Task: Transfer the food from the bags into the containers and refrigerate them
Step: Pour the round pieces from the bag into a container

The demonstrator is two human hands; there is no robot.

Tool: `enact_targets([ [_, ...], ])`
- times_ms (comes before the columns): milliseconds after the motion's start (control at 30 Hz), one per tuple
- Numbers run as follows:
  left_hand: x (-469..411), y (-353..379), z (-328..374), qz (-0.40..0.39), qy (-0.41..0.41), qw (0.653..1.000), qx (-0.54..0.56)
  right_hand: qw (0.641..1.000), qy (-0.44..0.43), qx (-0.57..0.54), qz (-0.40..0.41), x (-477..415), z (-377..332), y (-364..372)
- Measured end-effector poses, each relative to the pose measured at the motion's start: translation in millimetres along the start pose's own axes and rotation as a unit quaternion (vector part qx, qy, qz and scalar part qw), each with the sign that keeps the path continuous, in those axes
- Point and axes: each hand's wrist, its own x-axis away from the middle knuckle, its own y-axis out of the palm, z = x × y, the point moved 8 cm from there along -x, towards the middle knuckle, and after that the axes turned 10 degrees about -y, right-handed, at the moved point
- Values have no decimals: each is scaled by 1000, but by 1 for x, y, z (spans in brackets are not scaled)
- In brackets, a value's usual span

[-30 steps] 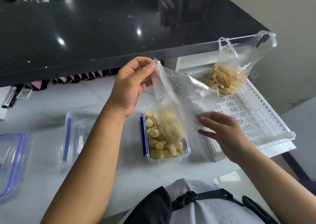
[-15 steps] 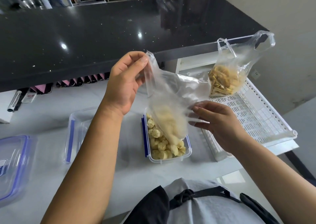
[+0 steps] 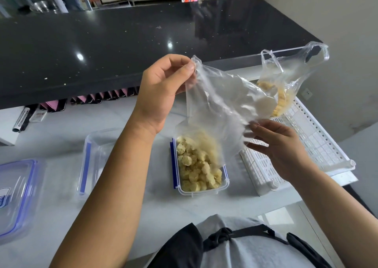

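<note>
Since sealing comes later, lid: clear blue-rimmed plastic lid (image 3: 18,196) lies aside, far left.
Spare box: empty clear plastic box (image 3: 96,157) with a blue clip, ready for the next bag.
Left hand (image 3: 161,91): pinches the clear plastic bag (image 3: 221,108) by its raised corner, so the contents slide down.
Food: pale yellow chunks (image 3: 196,165) fill the clear blue-clipped container (image 3: 202,192) under the bag's low end.
Right hand (image 3: 280,145): thumb and fingers pinch the bag's side, steering it.
Second bag (image 3: 286,79): yellow strips inside, untouched on the white perforated tray (image 3: 319,145).
</note>
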Motion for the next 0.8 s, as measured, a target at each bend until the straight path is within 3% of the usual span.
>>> enact_targets([
  [567,0,12,39,-7,54,998,-39,998,-18,-51,-22,-1,-9,3],
  [800,2,8,32,-6,27,999,-40,998,-12,-63,-24,-4,-17,-6],
])
